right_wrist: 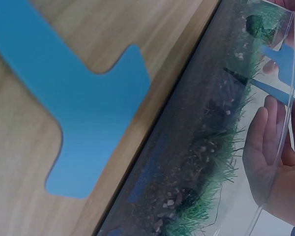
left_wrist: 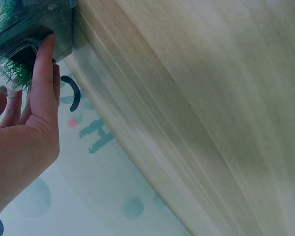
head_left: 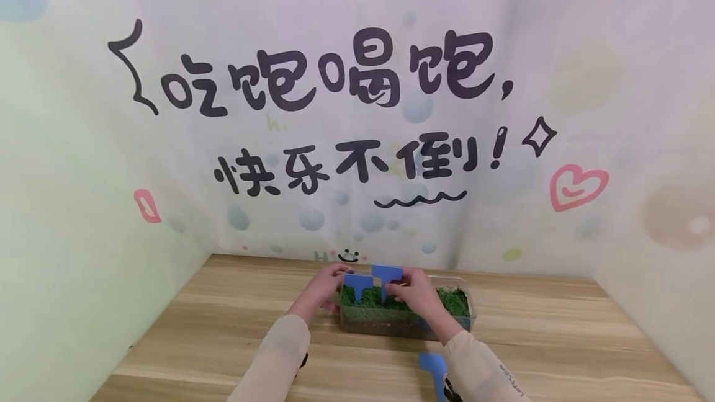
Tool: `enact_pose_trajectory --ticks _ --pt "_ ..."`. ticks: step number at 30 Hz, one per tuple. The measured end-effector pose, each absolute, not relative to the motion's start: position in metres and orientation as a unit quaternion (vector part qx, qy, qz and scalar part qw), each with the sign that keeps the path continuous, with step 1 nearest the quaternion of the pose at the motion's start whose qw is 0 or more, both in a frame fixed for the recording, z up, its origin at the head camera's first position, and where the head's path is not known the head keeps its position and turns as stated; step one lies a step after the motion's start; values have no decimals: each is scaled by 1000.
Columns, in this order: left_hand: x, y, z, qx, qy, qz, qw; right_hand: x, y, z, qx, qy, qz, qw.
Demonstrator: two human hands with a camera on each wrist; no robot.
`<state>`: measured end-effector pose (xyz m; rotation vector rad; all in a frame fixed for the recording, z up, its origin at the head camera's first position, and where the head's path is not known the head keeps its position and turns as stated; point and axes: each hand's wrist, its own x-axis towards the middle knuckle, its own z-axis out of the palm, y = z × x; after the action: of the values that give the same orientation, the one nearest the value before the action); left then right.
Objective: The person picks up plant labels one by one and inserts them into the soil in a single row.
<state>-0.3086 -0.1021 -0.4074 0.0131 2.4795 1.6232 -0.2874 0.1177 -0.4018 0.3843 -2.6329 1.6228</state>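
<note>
A clear plastic box (head_left: 385,326) of soil and green grass (head_left: 455,301) stands on the wooden table. My left hand (head_left: 326,284) holds its left end; in the left wrist view one finger (left_wrist: 43,81) lies along the end wall. My right hand (head_left: 418,293) pinches a blue T-shaped plant label (head_left: 386,273) upright over the grass. Through the clear wall, the right wrist view shows the stem (right_wrist: 270,90) of that label pointing into the soil. To its left, a second blue plant label (head_left: 359,281) stands in the grass near my left hand.
Another blue plant label (head_left: 432,363) lies on the table (head_left: 346,371) in front of the box, beside my right sleeve (head_left: 480,365). Behind the table hangs a pale printed backdrop (head_left: 357,222) with black lettering.
</note>
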Motion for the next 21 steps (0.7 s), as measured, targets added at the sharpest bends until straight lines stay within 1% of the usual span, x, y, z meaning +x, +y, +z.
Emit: enact_pose_trajectory --ticks 9,18,21 --pt "-307 -102 -408 13 832 548 87 -287 117 -403 122 -855 504 21" --pt "-308 -102 -407 9 833 547 87 -289 115 -403 117 -871 473 69" --pt "-308 -102 -407 9 833 546 88 -290 115 -403 115 -878 459 74"
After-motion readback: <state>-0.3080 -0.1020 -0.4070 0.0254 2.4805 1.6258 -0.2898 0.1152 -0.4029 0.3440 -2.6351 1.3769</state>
